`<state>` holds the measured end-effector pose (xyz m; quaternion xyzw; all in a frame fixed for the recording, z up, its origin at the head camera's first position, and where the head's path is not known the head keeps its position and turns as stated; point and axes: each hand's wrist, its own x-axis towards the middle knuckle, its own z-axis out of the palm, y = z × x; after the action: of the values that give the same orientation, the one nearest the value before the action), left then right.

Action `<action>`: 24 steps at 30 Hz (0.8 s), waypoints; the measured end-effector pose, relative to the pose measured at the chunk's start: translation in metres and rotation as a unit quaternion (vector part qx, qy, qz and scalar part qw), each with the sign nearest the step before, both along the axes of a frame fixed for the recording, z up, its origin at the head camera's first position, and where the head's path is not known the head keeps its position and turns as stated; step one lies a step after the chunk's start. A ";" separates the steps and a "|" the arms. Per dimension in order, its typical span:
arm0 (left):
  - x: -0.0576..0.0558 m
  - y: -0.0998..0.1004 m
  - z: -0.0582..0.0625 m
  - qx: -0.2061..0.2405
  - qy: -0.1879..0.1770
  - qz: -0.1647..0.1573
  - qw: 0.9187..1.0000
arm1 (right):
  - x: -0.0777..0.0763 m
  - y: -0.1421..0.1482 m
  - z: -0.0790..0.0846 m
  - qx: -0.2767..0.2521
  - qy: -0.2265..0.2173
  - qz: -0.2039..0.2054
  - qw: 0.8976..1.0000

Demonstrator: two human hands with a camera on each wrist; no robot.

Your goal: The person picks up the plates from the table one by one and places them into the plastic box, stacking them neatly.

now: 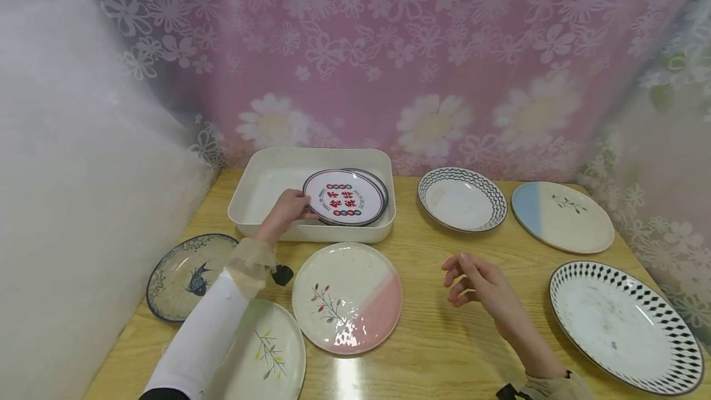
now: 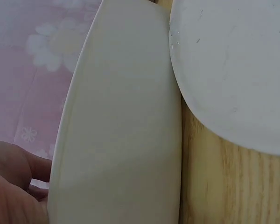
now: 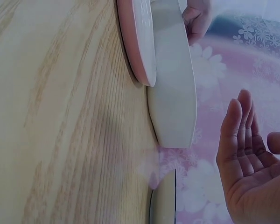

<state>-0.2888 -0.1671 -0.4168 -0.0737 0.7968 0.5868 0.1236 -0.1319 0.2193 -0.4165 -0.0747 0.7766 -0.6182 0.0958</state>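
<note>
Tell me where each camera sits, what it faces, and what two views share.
Head: worn on the head, facing forward and down at the white rectangular bin; left hand, right hand and forearms show.
Left wrist: worn there, facing the bin's outer wall and a pale round plate; left hand partly at lower left.
Right wrist: worn there, looking across the tan wooden table toward the bin; right hand at right, left hand at top.
Head and right wrist share the bin, both hands and pink floral backdrop.

The pink-and-cream plate (image 1: 345,276) looks glossy, the bin (image 1: 355,234) matt plastic, the table (image 1: 433,332) wood.
</note>
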 end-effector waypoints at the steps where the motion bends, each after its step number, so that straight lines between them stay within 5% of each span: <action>1: 0.000 0.000 0.000 -0.004 -0.002 -0.004 1.000 | 0.000 0.000 0.000 0.001 0.000 0.001 1.000; 7: -0.002 0.002 -0.002 -0.029 -0.008 -0.009 1.000 | 0.000 -0.001 -0.001 0.007 -0.010 0.001 1.000; 12: -0.003 0.005 -0.004 -0.092 -0.002 -0.004 0.996 | 0.001 -0.002 -0.002 0.010 -0.019 -0.002 1.000; 20: -0.001 0.009 -0.005 -0.207 0.024 -0.015 0.978 | 0.001 -0.001 -0.003 0.022 -0.026 -0.001 0.999; 24: -0.001 0.010 -0.006 -0.276 0.043 -0.033 0.960 | 0.000 0.002 -0.004 0.032 -0.016 0.001 0.999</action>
<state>-0.2895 -0.1569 -0.4223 -0.0530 0.9345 0.3419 0.0834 -0.1317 0.2215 -0.4207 -0.0624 0.7944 -0.5940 0.1108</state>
